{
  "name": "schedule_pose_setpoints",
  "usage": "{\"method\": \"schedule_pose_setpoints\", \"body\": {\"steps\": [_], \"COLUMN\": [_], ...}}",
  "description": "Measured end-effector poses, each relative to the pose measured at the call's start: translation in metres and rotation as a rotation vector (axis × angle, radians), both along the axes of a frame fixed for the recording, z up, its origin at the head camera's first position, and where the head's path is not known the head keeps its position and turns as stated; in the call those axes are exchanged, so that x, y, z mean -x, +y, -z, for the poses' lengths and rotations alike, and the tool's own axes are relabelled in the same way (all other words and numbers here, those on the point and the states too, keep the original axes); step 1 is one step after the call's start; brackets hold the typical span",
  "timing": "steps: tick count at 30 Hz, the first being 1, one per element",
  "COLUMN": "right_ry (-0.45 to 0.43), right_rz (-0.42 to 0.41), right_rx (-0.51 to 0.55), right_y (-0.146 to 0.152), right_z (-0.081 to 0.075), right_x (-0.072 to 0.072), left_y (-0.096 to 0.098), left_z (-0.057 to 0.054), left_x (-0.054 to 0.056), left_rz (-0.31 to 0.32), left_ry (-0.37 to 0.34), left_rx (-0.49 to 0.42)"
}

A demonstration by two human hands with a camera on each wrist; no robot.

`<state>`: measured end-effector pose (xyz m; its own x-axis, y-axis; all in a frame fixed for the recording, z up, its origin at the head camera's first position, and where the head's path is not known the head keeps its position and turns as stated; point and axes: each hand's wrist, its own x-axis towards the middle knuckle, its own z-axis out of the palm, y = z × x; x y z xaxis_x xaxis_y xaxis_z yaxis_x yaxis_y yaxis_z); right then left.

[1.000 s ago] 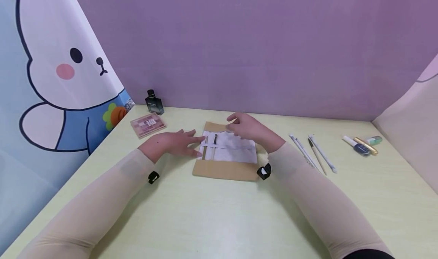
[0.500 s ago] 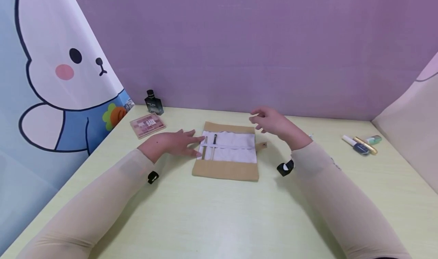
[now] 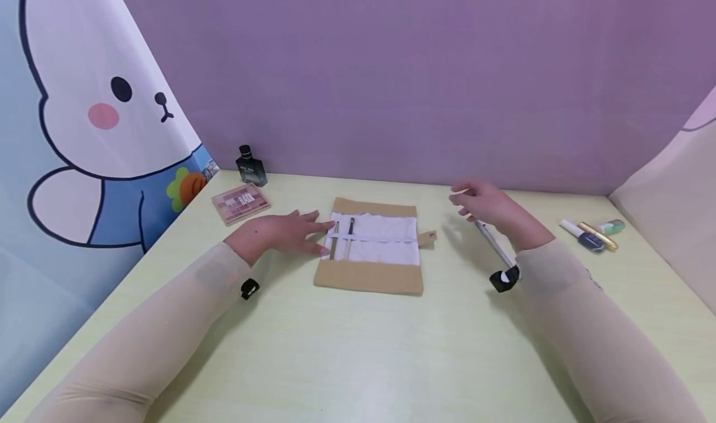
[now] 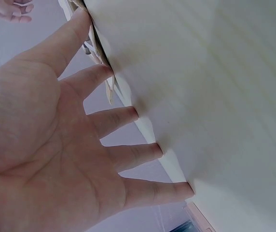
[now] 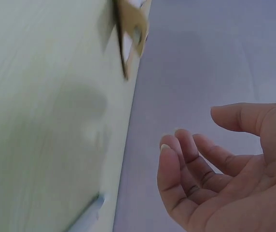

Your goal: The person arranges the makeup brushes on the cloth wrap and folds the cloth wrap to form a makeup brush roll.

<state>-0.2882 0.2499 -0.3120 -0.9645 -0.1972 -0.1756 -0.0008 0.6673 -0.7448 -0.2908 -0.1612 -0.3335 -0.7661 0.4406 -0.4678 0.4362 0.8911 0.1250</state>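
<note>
An unfolded tan brush roll (image 3: 369, 278) with a white lining lies mid-table, a snap tab sticking out at its right. Two slim makeup brushes (image 3: 349, 240) sit under its elastic band at the left. My left hand (image 3: 285, 233) spreads its fingers, thumb and index at the roll's left edge; in the left wrist view the fingertips (image 4: 150, 151) rest on the table. With nothing in its loosely bent fingers, my right hand (image 3: 489, 209) hovers right of the roll. Below it lies a white pen-like brush (image 3: 495, 244); the right forearm hides the other loose ones.
A pink eyeshadow palette (image 3: 242, 204) lies at the back left, with a dark perfume bottle (image 3: 251, 167) behind it. At the right are a white-and-navy bottle (image 3: 584, 236), a gold tube (image 3: 598, 236) and a green tube (image 3: 611, 227). A purple curtain (image 3: 403, 87) borders the table's back.
My right hand has moved right from above the brush roll to over the loose brushes, uncovering the roll's right side and snap tab. The left hand stays in place.
</note>
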Motion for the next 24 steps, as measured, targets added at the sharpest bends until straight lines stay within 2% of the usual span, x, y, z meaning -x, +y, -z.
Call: {"method": "schedule_pose_setpoints", "body": {"steps": [12,24], "right_ry": [-0.019,-0.046], "right_rz": [0.019,-0.003], "right_rx": [-0.166,-0.212], "right_y": [0.037,0.045], "right_z": [0.018,0.025], "right_x": [0.0,-0.004], "left_y": [0.0,0.0], "left_z": [0.0,0.0], "left_x": [0.0,0.001], "left_rz": [-0.012,-0.012], "left_ry": [-0.002,-0.009], "left_rx": [0.003,-0.001]}}
